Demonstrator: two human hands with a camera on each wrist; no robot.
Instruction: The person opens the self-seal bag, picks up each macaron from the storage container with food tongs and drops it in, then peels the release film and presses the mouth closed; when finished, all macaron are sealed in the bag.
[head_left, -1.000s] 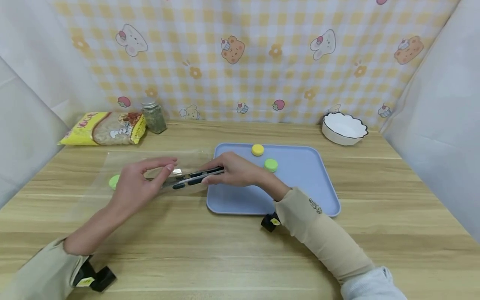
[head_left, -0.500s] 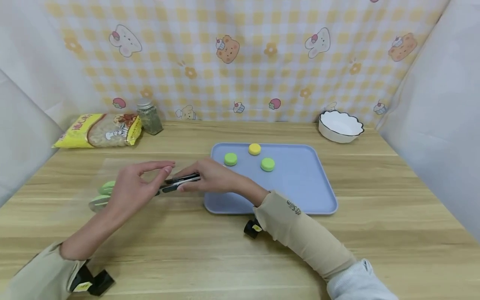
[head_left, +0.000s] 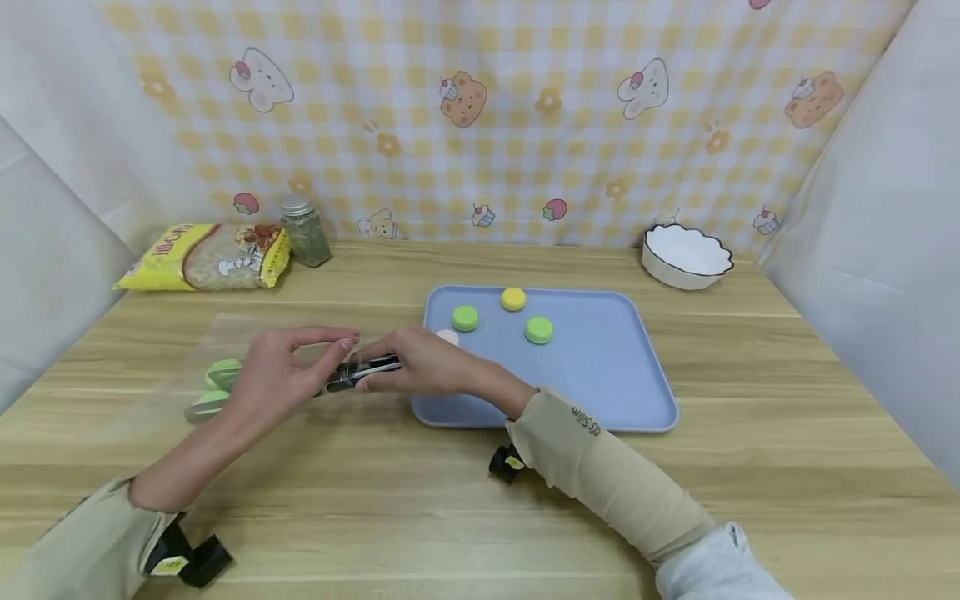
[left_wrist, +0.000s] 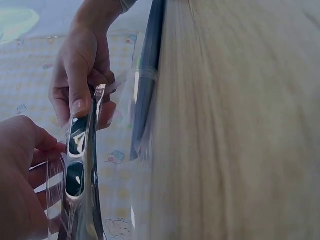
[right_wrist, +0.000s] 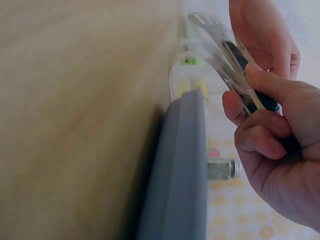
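A pair of metal tongs with black handle inserts lies lengthwise in a clear plastic bag. My right hand grips the handle end, thumb on one side and curled fingers on the other. My left hand pinches the film of the bag near its mouth, thumb against fingertips, beside the tongs. In the left wrist view, the film stretches between the left fingers and the handle. Two rounded light green ends show to the left of the left hand, which hides the tongs' middle.
A blue tray sits to the right, with green round pieces, a yellow one and a pale pink one. Behind stand a yellow food packet, a jar of dried herbs and a white scalloped bowl.
My right hand has slid left with the tongs, closer to my left hand. Both light green ends now show past the left hand. More pieces on the tray are uncovered.
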